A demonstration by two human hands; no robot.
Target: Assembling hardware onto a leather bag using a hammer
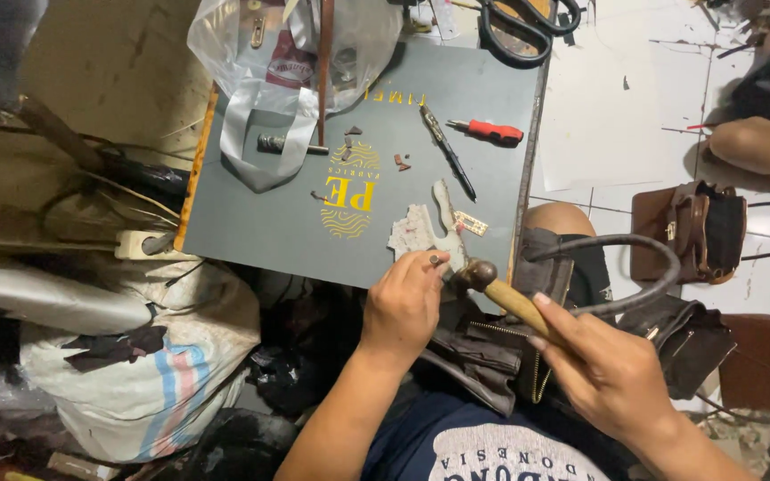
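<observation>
Head view: hammer (503, 292) head hides what the left hand (403, 307) pinches

We are seeing a hammer (492, 287) with a wooden handle and dark metal head lying tilted, head at the grey worktop's (260, 223) near edge. A small dark metal piece (436, 260) is sitting just beside that head, above a dark leather bag (492, 347).

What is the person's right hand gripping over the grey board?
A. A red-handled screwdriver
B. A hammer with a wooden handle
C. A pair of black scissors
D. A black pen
B: the right hand wraps the wooden handle of a hammer, whose metal head sits by the left hand at the edge of the grey board; the other tools lie untouched.
</observation>
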